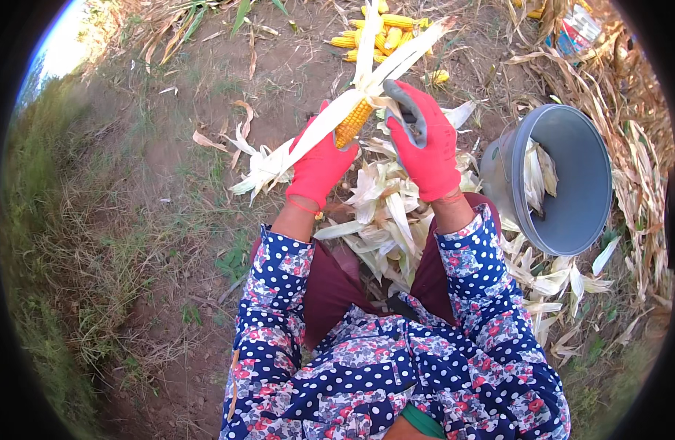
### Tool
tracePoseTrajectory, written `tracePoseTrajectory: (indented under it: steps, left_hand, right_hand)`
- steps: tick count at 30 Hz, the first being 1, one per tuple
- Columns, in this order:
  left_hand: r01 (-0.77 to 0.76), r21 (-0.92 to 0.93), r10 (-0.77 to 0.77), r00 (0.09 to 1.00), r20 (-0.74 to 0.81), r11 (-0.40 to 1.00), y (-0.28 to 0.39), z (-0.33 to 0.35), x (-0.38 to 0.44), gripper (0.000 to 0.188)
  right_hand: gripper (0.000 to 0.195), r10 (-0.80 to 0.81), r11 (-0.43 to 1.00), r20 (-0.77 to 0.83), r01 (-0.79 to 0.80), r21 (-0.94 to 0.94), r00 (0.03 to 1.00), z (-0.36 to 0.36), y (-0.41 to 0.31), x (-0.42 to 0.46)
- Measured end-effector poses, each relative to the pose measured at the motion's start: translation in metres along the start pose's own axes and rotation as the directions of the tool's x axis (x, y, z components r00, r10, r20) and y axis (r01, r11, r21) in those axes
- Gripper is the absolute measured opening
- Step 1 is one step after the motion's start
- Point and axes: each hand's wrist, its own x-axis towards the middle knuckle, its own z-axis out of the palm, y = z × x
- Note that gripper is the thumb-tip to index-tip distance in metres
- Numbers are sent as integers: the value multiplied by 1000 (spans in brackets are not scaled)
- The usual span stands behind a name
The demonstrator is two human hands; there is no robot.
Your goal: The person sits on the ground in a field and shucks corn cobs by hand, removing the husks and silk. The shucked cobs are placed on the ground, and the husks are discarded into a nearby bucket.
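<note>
My left hand (pixel 322 165), in a red and grey work glove, grips an ear of corn (pixel 354 122) held tilted in front of me. Yellow kernels show where the pale husk (pixel 403 58) is peeled apart; strips of it splay past the tip side and down over the left glove. Close to the husk's base on the right is my right hand (pixel 425 140), gloved alike, its thumb and fingers curled apart. Whether its fingertips touch the husk I cannot tell. Loose stripped husks (pixel 392 214) lie heaped between my knees, below both hands.
Several husked yellow cobs (pixel 389 36) are piled on the soil ahead, with a short cob (pixel 438 76) nearby. A grey plastic bucket (pixel 571 220) lies tipped at right, husked-looking pale leaves (pixel 538 170) inside. Dry corn stalks (pixel 640 187) line the right; grass (pixel 106 264) covers the left.
</note>
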Motion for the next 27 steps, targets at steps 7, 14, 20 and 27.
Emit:
tracePoseTrajectory:
  steps: [7, 14, 20, 27]
  left_hand:
    - [-103, 191, 80, 989, 125, 976, 9, 5, -5, 57]
    - [-109, 109, 84, 974, 212, 988, 16, 14, -10, 83]
    - [51, -368, 58, 959, 277, 928, 5, 22, -23, 75]
    - [354, -861, -282, 924, 260, 365, 6, -16, 13, 47]
  right_hand:
    - [55, -229, 872, 330, 344, -348, 916, 35, 30, -3]
    - [33, 357, 677, 237, -426, 601, 903, 34, 40, 22]
    - [35, 182, -395, 513, -416, 819, 839, -4, 46, 23]
    - [53, 198, 423, 626, -642, 640, 754, -7, 12, 13]
